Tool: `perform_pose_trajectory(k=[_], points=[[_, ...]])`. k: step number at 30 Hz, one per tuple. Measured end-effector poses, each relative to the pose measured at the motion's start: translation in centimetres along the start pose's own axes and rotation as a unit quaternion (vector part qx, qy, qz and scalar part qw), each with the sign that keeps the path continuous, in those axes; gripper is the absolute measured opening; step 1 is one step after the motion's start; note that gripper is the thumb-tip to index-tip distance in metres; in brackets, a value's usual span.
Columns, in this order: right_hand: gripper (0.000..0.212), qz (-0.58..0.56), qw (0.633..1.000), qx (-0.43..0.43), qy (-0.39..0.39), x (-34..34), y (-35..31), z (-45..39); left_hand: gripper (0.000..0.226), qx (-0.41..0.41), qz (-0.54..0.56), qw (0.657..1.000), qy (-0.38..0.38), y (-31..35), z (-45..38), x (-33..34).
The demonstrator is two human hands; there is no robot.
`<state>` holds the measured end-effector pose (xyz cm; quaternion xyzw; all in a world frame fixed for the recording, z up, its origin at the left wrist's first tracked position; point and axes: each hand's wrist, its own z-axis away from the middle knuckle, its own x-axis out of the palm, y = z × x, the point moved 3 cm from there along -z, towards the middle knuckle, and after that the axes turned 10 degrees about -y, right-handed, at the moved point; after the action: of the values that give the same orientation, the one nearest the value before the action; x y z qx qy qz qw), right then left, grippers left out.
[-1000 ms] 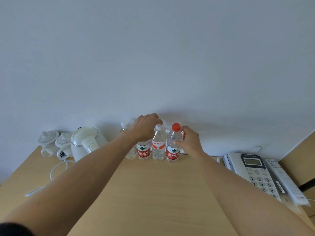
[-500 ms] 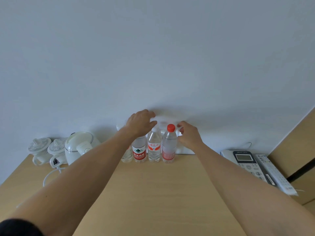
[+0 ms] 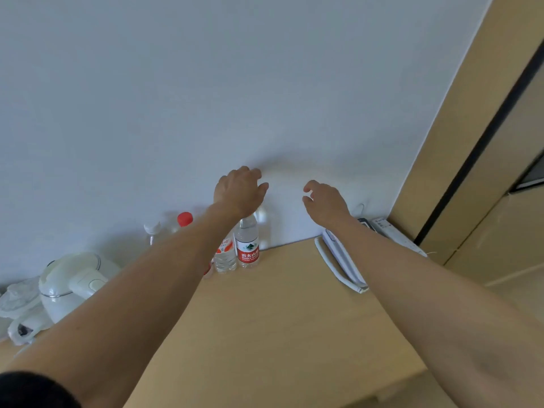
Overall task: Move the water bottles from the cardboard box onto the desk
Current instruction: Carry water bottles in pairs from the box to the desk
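A: The water bottles stand on the wooden desk, close to the white wall.

B: Left hand and right hand hang above, fingers loose, holding nothing.

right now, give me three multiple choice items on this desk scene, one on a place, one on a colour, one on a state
1. Where do the water bottles stand?
A. at the desk's back edge by the wall
B. inside a cardboard box
C. on the floor

2. What colour is the kettle?
A. black
B. white
C. red

3. What is the right hand doing?
A. gripping a bottle
B. pressing the phone
C. holding nothing, above the desk

Answers: 1 A, they line the wall; 2 B, its body is white; 3 C, its fingers are loosely curled round nothing.
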<state>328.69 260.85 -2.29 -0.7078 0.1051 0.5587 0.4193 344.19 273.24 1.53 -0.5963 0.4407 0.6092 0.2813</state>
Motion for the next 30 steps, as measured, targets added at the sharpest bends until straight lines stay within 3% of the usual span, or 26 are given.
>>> perform_pose_trajectory(k=[17,30], points=[[0.030,0.048,0.976,0.211,0.027,-8.8,16.8,18.4,0.044,0.182,-0.038,0.979,-0.086,22.0,2.7,6.5],[0.042,0.019,0.938,0.346,0.005,-11.7,29.5,41.5,0.038,0.309,-0.054,0.934,-0.174,42.0,18.1,14.6]])
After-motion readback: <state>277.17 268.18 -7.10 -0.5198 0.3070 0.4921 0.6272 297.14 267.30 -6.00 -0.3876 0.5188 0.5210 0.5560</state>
